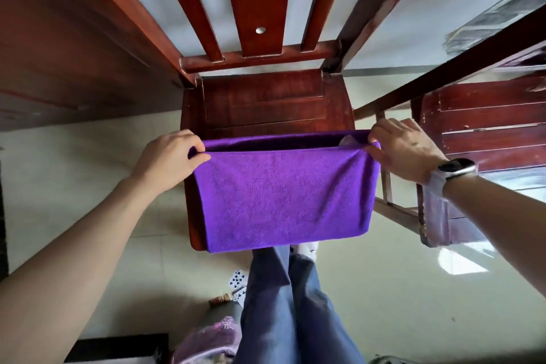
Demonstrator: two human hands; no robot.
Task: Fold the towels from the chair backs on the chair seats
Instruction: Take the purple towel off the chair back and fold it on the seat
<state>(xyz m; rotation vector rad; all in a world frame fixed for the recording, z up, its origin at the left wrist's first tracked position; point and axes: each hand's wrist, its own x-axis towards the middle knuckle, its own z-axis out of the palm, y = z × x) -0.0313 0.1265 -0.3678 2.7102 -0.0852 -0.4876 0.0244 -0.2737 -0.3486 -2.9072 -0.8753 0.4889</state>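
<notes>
A purple towel (283, 198) lies doubled over on the front half of a dark red wooden chair seat (266, 103), its near fold hanging just over the seat's front edge. My left hand (171, 154) pinches the towel's far left corner. My right hand (404, 148), with a white watch on its wrist, pinches the far right corner. Both hands hold the upper layer slightly lifted, so a dark gap shows beneath it. The slatted chair back (260, 9) rises behind the seat with nothing hanging on it.
A second red wooden chair (484, 139) stands close on the right. A dark wooden surface (74, 53) fills the left. My legs in blue jeans (289, 304) stand before the seat. Playing cards (237, 278) and a pink bag (206, 340) lie on the pale tiled floor.
</notes>
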